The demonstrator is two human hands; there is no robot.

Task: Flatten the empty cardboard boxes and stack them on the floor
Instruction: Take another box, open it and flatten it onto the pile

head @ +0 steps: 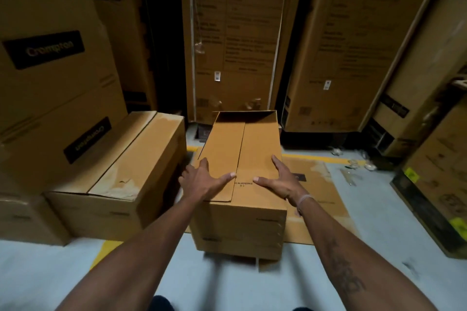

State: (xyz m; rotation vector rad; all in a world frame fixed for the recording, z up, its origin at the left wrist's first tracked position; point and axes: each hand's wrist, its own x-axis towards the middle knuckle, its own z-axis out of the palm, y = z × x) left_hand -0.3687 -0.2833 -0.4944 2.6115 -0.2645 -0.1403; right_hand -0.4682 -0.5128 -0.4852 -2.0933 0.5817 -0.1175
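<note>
So the box (240, 179) being worked on sits on the floor (379, 209), right in the middle of the aisle, partly on top of a flattened cardboard sheet (313, 182) that's already lying on the floor to its right. It isn't flat yet, it's a full 3D shape, with the far end open and a seam running down the middle of the top face.

Both hands are on that top face near the close end. Left hand (202, 179) is on the left half, fingers spread and straight, palm down, with the outer fingers reaching toward the left edge. Right hand (280, 179) mirrors it on the right half, also flat and spread. Neither one is gripping anything, they're just pressing or resting on the cardboard, thumbs pointing at each other across the seam.

The thing that matters for the next move: the box's long axis runs straight away from the person, and the hands sit on either side of the seam, about equally near. My guess is the push goes straight down to collapse it along that seam, though I can't tell whether the bottom flaps are loose.

Another closed box (118, 171) sits just to the left, and tall cartons (237, 33) line the back.
</note>
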